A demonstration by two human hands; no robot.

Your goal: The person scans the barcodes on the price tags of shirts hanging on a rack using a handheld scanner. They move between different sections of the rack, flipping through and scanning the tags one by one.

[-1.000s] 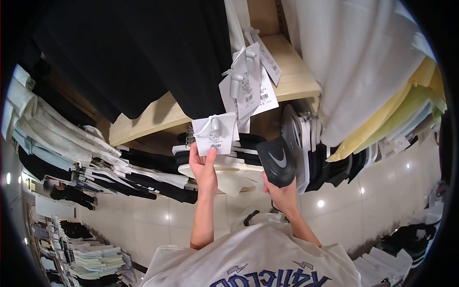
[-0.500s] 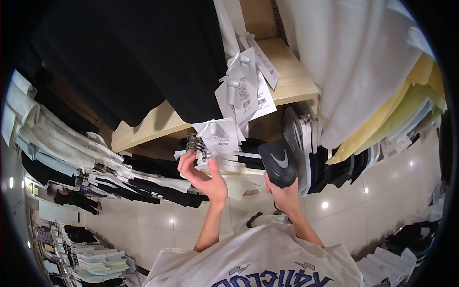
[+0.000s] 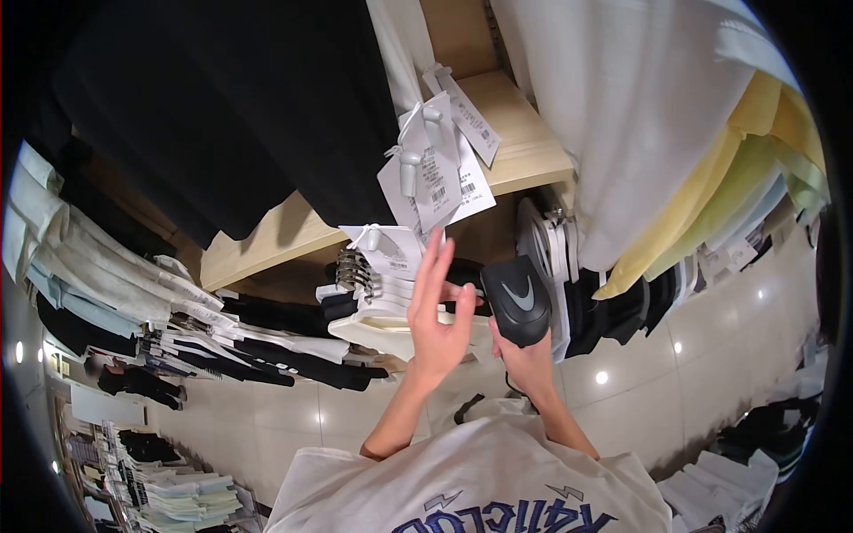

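Just below the hanging price tags, my left hand [image 3: 437, 318] is raised with its fingers apart and nothing held. Its fingertips are beside the lowest white tag [image 3: 387, 250], which hangs under a black garment [image 3: 204, 107]. Above it is a bunch of overlapping white tags [image 3: 435, 169] with grey security pins. My right hand [image 3: 526, 360] is wrapped round the handle of a black handheld scanner [image 3: 516, 302], whose head points up toward the shelf, to the right of my left hand.
A wooden shelf [image 3: 520, 138] runs behind the tags. White garments [image 3: 622, 115] and a yellow one [image 3: 702, 204] hang at the right. Clothes on hangers [image 3: 355, 324] fill the rail below. A person in dark clothes [image 3: 138, 380] is far left, above the tiled floor [image 3: 275, 417].
My left hand has let go of the lowest tag, opened, and moved right and up toward the bunch of tags. The scanner stays in my right hand, nearly where it was.
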